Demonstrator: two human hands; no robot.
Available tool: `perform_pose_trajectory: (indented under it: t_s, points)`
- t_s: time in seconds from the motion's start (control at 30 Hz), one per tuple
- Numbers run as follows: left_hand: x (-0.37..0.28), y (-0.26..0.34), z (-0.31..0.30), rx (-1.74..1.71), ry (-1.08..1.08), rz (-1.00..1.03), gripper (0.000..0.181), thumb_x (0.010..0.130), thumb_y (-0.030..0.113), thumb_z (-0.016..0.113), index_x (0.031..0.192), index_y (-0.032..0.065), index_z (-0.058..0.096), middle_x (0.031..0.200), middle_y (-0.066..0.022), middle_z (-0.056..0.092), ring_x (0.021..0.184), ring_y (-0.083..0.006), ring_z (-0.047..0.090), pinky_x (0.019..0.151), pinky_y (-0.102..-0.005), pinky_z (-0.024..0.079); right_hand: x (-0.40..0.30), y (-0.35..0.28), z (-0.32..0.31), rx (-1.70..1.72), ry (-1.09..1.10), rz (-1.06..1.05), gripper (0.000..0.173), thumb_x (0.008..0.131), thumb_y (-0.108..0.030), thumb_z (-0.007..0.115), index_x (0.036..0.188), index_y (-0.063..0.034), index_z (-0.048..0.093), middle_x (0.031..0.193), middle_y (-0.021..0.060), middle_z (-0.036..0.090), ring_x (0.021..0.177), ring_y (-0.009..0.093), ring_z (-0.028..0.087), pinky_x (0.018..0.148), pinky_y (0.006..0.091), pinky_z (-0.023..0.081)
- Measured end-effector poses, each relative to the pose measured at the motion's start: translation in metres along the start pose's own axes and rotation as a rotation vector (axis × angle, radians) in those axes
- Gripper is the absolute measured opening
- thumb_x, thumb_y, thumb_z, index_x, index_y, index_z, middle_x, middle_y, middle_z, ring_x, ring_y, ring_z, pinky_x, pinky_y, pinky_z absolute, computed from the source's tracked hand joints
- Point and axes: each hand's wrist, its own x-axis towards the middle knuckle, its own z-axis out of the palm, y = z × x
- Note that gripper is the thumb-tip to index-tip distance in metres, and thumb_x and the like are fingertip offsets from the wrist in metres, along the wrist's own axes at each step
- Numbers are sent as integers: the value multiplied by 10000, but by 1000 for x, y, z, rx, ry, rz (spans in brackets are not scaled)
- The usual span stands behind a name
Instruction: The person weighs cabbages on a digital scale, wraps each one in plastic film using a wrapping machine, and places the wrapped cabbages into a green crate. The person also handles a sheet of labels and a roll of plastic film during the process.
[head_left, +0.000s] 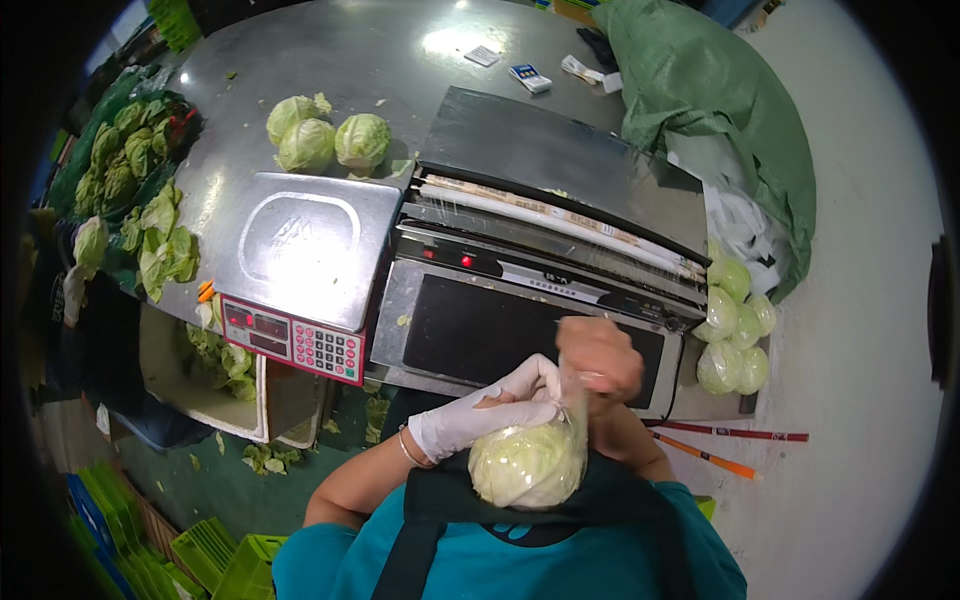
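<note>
A pale green cabbage (529, 466) in clear cling film is close to my chest. My left hand (499, 405), in a torn white glove, pinches the gathered film just above the cabbage. My right hand (600, 361), without a glove, is closed on the upper end of the film, which stretches taut between the two hands. Beyond them lies a film wrapping machine (540, 281) with a dark sealing plate (480, 334) and a white film roll (555, 217). A red light glows on its front panel.
Left of the machine stands a scale (300, 247); three unwrapped cabbages (307, 145) sit behind it. Several wrapped cabbages (731, 337) are piled at right beside a green sack (712, 97). Leaves lie in a white bin (259, 397). At far left, another person's gloved hand (75, 294) holds a cabbage.
</note>
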Motion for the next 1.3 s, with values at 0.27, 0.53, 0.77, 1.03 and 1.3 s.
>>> perform_pose_trajectory:
  t_s: [0.27, 0.53, 0.77, 1.03, 1.3]
  points:
    - [-32, -9, -41, 200, 820, 601, 424, 830, -37, 466, 1247, 29, 498, 1171, -83, 546, 1070, -179, 555, 964, -323, 442, -52, -7, 7, 729, -611, 1233, 170, 991, -178, 553, 986, -23, 622, 1186, 92, 494, 962, 136, 524, 859, 292, 433]
    - [17, 36, 12, 1514, -551, 265, 798, 864, 697, 492, 1409, 116, 501, 1426, -92, 487, 1437, -398, 267, 1180, -538, 141, -75, -47, -24, 783, -325, 1328, 426, 953, -295, 551, 1302, -52, 531, 1307, 92, 581, 1168, 199, 572, 1023, 333, 428]
    - [31, -1, -11, 793, -299, 74, 575, 795, 190, 728, 1310, 10, 549, 1389, -182, 505, 1319, -332, 455, 1121, -426, 313, -102, -123, -41, 1029, 656, 1611, 595, 978, -297, 606, 1467, -70, 355, 1429, 93, 450, 1312, 209, 430, 1104, 363, 341]
    - [134, -90, 44, 1010, -198, 233, 451, 930, 163, 630, 1320, -19, 496, 1252, -180, 552, 1146, -287, 576, 986, -344, 444, -132, -163, -94, -266, 660, 1158, 849, 824, -159, 772, 1491, -31, 263, 1413, 160, 425, 1291, 229, 438, 1087, 354, 357]
    - [214, -171, 90, 1443, -525, 239, 325, 907, 163, 596, 1193, 10, 596, 1156, -211, 605, 1124, -351, 574, 1014, -427, 415, -205, -209, -193, -140, 1446, 754, 554, 967, -371, 521, 1406, -55, 405, 1323, 115, 543, 1217, 237, 547, 1047, 403, 431]
